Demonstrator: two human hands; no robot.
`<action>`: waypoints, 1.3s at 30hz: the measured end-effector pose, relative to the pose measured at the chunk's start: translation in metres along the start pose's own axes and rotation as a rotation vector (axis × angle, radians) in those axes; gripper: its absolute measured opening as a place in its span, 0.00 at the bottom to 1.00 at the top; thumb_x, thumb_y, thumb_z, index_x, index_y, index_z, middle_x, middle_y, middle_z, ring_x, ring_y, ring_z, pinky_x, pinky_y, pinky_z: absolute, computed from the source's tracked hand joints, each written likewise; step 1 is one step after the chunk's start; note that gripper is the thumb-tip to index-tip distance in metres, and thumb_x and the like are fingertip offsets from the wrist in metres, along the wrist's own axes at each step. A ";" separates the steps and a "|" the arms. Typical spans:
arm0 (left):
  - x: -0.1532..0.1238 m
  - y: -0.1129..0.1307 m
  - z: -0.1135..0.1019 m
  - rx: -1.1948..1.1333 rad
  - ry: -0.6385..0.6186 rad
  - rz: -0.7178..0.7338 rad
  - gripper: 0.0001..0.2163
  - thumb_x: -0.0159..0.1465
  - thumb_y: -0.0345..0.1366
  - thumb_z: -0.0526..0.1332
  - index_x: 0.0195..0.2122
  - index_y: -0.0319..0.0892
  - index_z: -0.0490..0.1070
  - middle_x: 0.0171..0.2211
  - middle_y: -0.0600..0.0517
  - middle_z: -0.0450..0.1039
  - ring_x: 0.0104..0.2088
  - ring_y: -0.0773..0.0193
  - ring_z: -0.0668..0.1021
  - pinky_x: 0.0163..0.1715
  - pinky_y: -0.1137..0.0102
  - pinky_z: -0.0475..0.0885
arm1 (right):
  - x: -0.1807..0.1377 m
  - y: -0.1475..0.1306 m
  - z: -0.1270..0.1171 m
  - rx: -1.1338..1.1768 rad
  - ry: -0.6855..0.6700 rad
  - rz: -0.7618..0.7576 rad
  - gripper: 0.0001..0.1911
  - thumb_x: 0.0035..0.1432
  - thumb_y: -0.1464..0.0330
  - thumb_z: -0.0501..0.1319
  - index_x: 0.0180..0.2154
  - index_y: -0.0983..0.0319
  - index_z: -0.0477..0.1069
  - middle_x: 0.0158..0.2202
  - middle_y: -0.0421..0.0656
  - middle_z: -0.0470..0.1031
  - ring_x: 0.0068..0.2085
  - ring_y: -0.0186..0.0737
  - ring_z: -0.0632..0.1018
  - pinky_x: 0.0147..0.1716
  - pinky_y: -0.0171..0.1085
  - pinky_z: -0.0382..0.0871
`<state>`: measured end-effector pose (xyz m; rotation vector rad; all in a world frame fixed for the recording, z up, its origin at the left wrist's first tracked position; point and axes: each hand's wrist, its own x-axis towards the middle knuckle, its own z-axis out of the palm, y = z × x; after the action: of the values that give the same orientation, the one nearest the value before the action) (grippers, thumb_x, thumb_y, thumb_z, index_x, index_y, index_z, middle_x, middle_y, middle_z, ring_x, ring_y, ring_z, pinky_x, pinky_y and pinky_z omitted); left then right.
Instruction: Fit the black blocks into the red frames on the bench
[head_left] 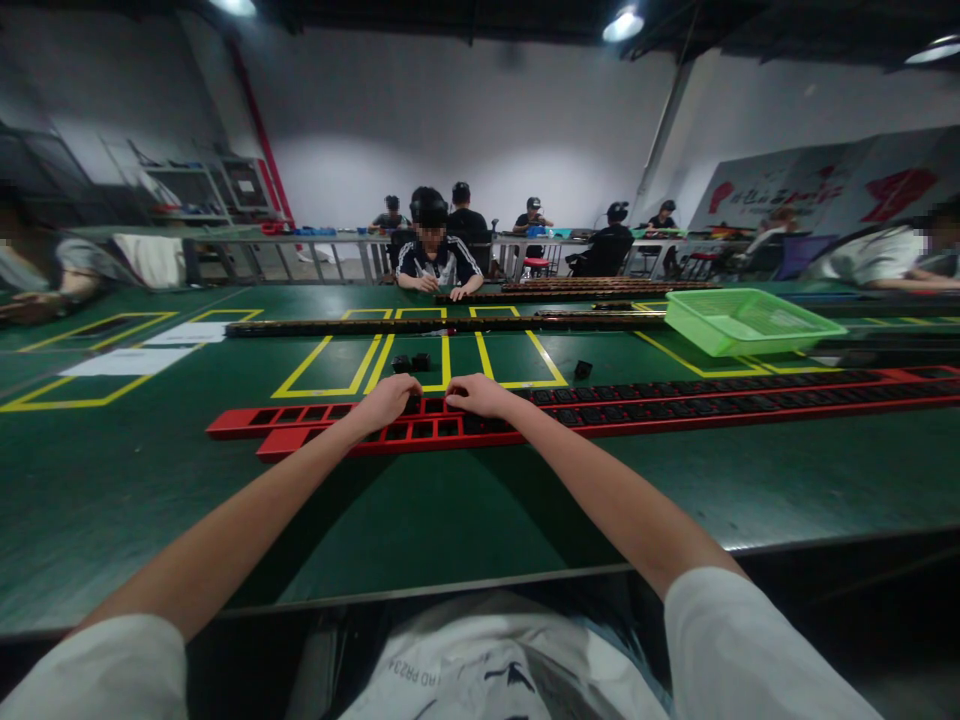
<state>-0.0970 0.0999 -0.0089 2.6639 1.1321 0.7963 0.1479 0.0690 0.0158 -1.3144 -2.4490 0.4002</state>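
Observation:
Two long red slotted trays (315, 415) lie side by side across the green table (450, 520), with small black parts in many slots. My left hand (388, 402) and my right hand (481, 396) rest on the trays near their left part, fingers curled down onto the slots. What the fingertips pinch is hidden. A pair of loose black parts (411, 363) sits just beyond my hands, and another black part (583, 370) lies to the right.
A green plastic basket (742, 320) stands at the right. Long dark trays (450, 324) lie further back among yellow floor-tape rectangles. White sheets (124, 361) lie at the left. A person across the table (435, 255) works on another tray; others sit at the sides and behind.

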 end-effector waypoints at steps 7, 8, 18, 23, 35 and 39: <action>-0.002 0.000 0.003 0.062 -0.020 0.045 0.14 0.65 0.29 0.48 0.37 0.41 0.75 0.38 0.46 0.74 0.41 0.56 0.75 0.47 0.59 0.72 | 0.001 0.002 0.002 -0.014 0.012 -0.031 0.12 0.64 0.62 0.60 0.43 0.61 0.77 0.44 0.48 0.80 0.42 0.42 0.78 0.41 0.37 0.68; -0.002 0.000 0.003 0.069 -0.023 0.045 0.14 0.65 0.29 0.48 0.37 0.41 0.74 0.38 0.46 0.74 0.41 0.56 0.75 0.47 0.59 0.72 | 0.001 0.002 0.002 -0.016 0.014 -0.035 0.12 0.64 0.63 0.60 0.43 0.61 0.77 0.44 0.47 0.80 0.42 0.42 0.78 0.41 0.37 0.68; -0.002 -0.002 0.005 0.029 -0.091 0.069 0.14 0.68 0.32 0.44 0.41 0.41 0.71 0.41 0.45 0.73 0.42 0.56 0.75 0.47 0.59 0.71 | 0.001 0.001 0.002 -0.023 0.014 -0.030 0.12 0.64 0.62 0.60 0.44 0.61 0.78 0.44 0.47 0.80 0.42 0.42 0.78 0.40 0.37 0.68; -0.001 -0.006 0.006 0.009 -0.152 0.021 0.12 0.69 0.34 0.44 0.43 0.43 0.67 0.39 0.47 0.73 0.39 0.57 0.75 0.41 0.62 0.71 | 0.002 0.002 0.003 -0.021 0.021 -0.028 0.11 0.64 0.63 0.60 0.43 0.61 0.78 0.43 0.47 0.80 0.41 0.42 0.78 0.39 0.37 0.67; -0.005 0.007 0.002 0.012 -0.057 0.053 0.10 0.67 0.32 0.47 0.37 0.42 0.68 0.37 0.47 0.72 0.39 0.56 0.74 0.43 0.61 0.70 | 0.000 -0.001 0.001 -0.025 0.005 -0.020 0.12 0.65 0.63 0.60 0.44 0.61 0.77 0.43 0.47 0.80 0.41 0.42 0.78 0.39 0.36 0.68; -0.003 0.006 0.001 -0.023 -0.068 0.066 0.10 0.64 0.31 0.48 0.35 0.42 0.69 0.36 0.48 0.70 0.38 0.58 0.73 0.43 0.62 0.70 | 0.001 0.000 0.002 -0.053 0.008 -0.019 0.12 0.65 0.62 0.60 0.44 0.61 0.77 0.44 0.46 0.80 0.42 0.42 0.78 0.40 0.36 0.67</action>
<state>-0.0946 0.0934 -0.0091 2.6997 1.0180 0.7189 0.1464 0.0698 0.0139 -1.3106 -2.4795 0.3268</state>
